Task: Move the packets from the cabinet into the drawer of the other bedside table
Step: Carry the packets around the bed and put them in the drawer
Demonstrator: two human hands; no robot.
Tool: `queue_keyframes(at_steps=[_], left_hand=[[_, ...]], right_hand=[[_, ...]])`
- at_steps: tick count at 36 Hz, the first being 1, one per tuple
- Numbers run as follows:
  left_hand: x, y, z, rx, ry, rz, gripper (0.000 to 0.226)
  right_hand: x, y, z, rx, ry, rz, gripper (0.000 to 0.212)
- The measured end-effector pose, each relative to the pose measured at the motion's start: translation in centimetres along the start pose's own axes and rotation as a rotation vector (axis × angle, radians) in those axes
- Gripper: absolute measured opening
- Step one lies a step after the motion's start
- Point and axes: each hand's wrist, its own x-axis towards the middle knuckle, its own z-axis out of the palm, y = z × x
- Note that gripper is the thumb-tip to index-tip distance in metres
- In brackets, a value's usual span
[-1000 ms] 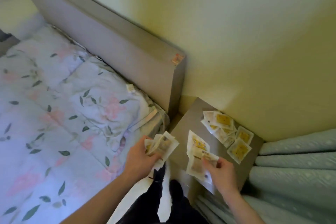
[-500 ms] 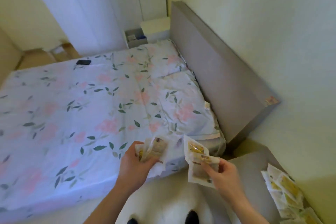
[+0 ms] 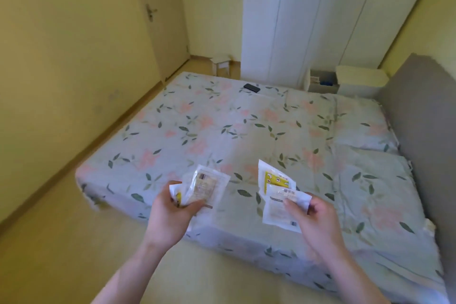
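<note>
Both hands loaded, standing at the near side of the bed (image 3: 246, 131). Left hand (image 3: 170, 215) grips a loose bunch of packets (image 3: 202, 187), fingers curled under and thumb on top; the sheaf fans outward past the fingers, and how many it holds cannot be told. Right hand (image 3: 313, 219) pinches a second set of packets (image 3: 276, 195) between thumb and fingers, at least two, the yellow-printed one standing up behind a paler one. Both sets are held in the air over the bed's near edge, apart from each other. The far bedside table (image 3: 360, 80) stands across the bed beside the headboard (image 3: 419, 118), with an open compartment (image 3: 320, 80) just to its left; whether that is the target drawer cannot be told from here. Risks, as judgement: the packets look slick and thin, held by edges only, so one could slide out of either fan during the walk round the bed. With no free hand, opening or steadying the drawer would mean shifting a stack, the likeliest point for a spill. A dark phone (image 3: 251, 87) lies on the far part of the bed.
</note>
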Motion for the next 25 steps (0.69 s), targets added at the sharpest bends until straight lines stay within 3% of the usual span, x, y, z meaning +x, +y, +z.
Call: queue_keyframes(at_steps=[25], left_hand=[[21.3, -8.8, -31.9, -0.117, 0.556, -0.234, 0.029]], right_hand=[[17.2, -17.6, 48.0, 0.029, -0.744, -0.124, 0.013]])
